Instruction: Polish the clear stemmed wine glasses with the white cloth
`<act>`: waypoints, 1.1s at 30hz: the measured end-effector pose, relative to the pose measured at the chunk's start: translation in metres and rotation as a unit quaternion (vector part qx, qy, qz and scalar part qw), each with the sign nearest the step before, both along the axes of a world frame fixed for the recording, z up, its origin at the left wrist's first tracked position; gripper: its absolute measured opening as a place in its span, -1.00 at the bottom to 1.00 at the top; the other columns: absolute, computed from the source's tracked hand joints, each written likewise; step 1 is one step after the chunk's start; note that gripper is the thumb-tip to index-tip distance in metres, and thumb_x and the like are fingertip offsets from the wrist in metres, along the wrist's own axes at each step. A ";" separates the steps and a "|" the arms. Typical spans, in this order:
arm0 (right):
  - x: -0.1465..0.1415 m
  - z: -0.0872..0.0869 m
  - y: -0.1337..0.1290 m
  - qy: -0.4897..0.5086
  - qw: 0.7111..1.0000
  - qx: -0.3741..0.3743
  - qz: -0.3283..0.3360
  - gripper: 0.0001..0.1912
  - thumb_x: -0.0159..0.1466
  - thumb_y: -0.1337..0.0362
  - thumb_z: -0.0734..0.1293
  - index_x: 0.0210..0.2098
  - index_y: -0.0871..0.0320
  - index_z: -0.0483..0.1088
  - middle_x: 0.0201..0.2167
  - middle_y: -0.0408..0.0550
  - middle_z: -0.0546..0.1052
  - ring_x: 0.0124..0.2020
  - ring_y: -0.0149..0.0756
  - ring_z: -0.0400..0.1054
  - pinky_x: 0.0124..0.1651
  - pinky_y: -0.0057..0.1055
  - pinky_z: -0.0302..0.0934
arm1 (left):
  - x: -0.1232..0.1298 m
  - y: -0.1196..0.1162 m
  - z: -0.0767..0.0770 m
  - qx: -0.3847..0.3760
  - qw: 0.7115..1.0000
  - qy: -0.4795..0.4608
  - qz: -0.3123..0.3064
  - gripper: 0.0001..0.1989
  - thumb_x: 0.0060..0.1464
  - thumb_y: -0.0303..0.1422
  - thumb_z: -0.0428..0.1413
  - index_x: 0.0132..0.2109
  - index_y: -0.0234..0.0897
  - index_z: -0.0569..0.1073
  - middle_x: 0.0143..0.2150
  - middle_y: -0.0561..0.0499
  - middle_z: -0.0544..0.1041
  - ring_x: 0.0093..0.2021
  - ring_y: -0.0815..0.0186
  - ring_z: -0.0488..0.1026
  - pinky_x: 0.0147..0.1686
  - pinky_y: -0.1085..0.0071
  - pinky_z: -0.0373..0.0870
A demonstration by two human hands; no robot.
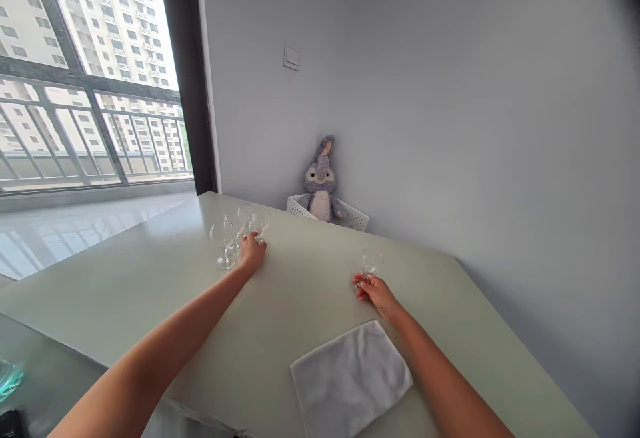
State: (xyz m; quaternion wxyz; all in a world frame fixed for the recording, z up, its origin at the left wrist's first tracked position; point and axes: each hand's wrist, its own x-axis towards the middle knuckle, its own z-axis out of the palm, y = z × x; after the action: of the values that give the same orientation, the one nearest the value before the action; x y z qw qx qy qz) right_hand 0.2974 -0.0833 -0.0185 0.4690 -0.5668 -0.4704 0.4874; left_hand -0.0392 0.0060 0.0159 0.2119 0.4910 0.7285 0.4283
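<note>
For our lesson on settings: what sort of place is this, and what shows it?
Probably a room in a home, perhaps a flat: the large window faces a tall building, and a soft toy sits in a white basket.

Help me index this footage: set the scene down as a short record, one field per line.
left hand: at a cluster of clear stemmed glasses; grip unclear
right hand: fingers around the lower part of a single glass
surface: pale table
cloth: light grey cloth, flat, near the right forearm
background: plush toy in a white basket, beyond the table
left side: large window
</note>
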 end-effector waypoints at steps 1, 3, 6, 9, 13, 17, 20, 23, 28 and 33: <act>-0.006 0.002 0.001 0.002 1.000 -0.005 0.009 -0.80 0.00 0.40 0.26 -0.34 0.17 0.36 -0.33 -0.07 0.48 -0.58 -0.50 0.30 -0.53 -0.53 0.26 | 0.006 -0.012 -0.001 0.025 1.000 -0.001 0.002 -0.76 -0.03 -0.51 0.00 -0.16 -0.28 0.31 -0.10 -0.11 0.30 -0.19 0.28 0.34 -0.15 0.27 0.27; -0.022 0.005 0.004 0.004 1.000 -0.012 0.027 -0.82 0.00 0.41 0.25 -0.36 0.17 0.36 -0.36 -0.09 0.47 -0.60 -0.51 0.30 -0.55 -0.53 0.25 | 0.023 -0.044 -0.005 0.078 0.997 0.000 -0.026 -0.79 -0.04 -0.51 -0.02 -0.19 -0.24 0.30 -0.13 -0.07 0.30 -0.22 0.32 0.33 -0.15 0.32 0.26; -0.057 0.006 0.013 0.007 0.998 -0.019 0.055 -0.82 0.01 0.43 0.23 -0.36 0.17 0.34 -0.37 -0.11 0.46 -0.62 -0.52 0.29 -0.57 -0.54 0.24 | 0.050 -0.100 -0.014 0.218 0.949 -0.005 -0.226 -0.91 -0.02 -0.45 0.00 -0.30 -0.21 0.31 -0.31 -0.01 0.35 -0.35 0.38 0.32 -0.26 0.40 0.30; -0.105 0.005 0.025 0.016 0.996 -0.016 0.091 -0.77 0.02 0.43 0.22 -0.29 0.17 0.34 -0.33 -0.11 0.45 -0.61 -0.52 0.30 -0.56 -0.54 0.24 | 0.072 -0.138 -0.018 0.338 0.747 0.026 -0.572 -0.95 0.03 -0.35 0.00 -0.35 -0.16 0.35 -0.39 -0.03 0.40 -0.38 0.36 0.35 -0.33 0.39 0.30; -0.162 0.005 0.039 0.029 0.990 -0.006 0.137 -0.68 0.04 0.42 0.21 -0.20 0.13 0.35 -0.21 -0.10 0.43 -0.51 -0.49 0.35 -0.45 -0.50 0.28 | 0.079 -0.141 -0.018 0.333 0.686 0.112 -0.637 -0.87 0.03 -0.33 -0.03 -0.44 -0.18 0.35 -0.42 -0.06 0.44 -0.44 0.35 0.33 -0.38 0.37 0.27; -0.185 0.010 0.044 0.035 0.987 -0.007 0.159 -0.61 -0.01 0.41 0.25 -0.15 0.14 0.35 -0.13 -0.03 0.42 -0.35 -0.36 0.39 -0.33 -0.41 0.30 | 0.063 -0.114 -0.019 0.311 0.878 0.052 -0.360 -0.86 0.03 -0.36 -0.04 -0.47 -0.23 0.27 -0.49 0.00 0.34 -0.43 0.35 0.26 -0.36 0.39 0.22; -0.180 0.016 0.038 0.040 0.986 0.004 0.160 -0.56 -0.01 0.38 0.26 -0.09 0.14 0.32 -0.09 0.00 0.40 -0.24 -0.32 0.37 -0.24 -0.39 0.28 | 0.051 -0.100 -0.013 0.300 0.923 -0.024 -0.241 -0.87 0.00 -0.36 -0.02 -0.48 -0.23 0.23 -0.51 0.06 0.25 -0.46 0.38 0.18 -0.38 0.44 0.18; -0.161 0.026 0.022 0.029 0.989 0.013 0.146 -0.60 0.01 0.36 0.23 -0.12 0.16 0.33 -0.13 0.00 0.40 -0.30 -0.36 0.37 -0.27 -0.40 0.27 | 0.048 -0.100 -0.001 0.292 0.935 -0.105 -0.175 -0.85 -0.02 -0.33 0.01 -0.48 -0.24 0.20 -0.51 0.10 0.21 -0.47 0.41 0.15 -0.38 0.46 0.18; -0.101 0.039 -0.031 -0.059 0.989 0.047 0.125 -0.74 0.04 0.30 0.18 -0.27 0.19 0.36 -0.32 -0.06 0.45 -0.49 -0.41 0.32 -0.47 -0.47 0.21 | 0.032 -0.113 0.008 0.141 0.908 -0.393 0.017 -0.80 -0.06 -0.30 0.08 -0.40 -0.22 0.16 -0.49 0.16 0.18 -0.53 0.50 0.15 -0.49 0.54 0.18; -0.044 0.034 -0.090 -0.221 0.968 0.023 0.114 -0.72 0.14 0.19 0.15 -0.27 0.11 0.41 -0.40 -0.10 0.49 -0.50 -0.35 0.32 -0.37 -0.40 0.23 | -0.002 -0.103 -0.005 -0.011 0.848 -0.523 0.088 -0.66 -0.15 -0.45 0.12 -0.18 -0.15 0.22 -0.44 0.15 0.26 -0.59 0.55 0.20 -0.58 0.57 0.19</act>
State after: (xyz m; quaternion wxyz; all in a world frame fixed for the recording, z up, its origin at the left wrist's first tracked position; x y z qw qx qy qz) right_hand 0.2534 -0.1729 0.0159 0.3082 -0.5922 -0.6346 0.3894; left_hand -0.0410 -0.0967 0.0108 0.5279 0.1259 0.5546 0.6308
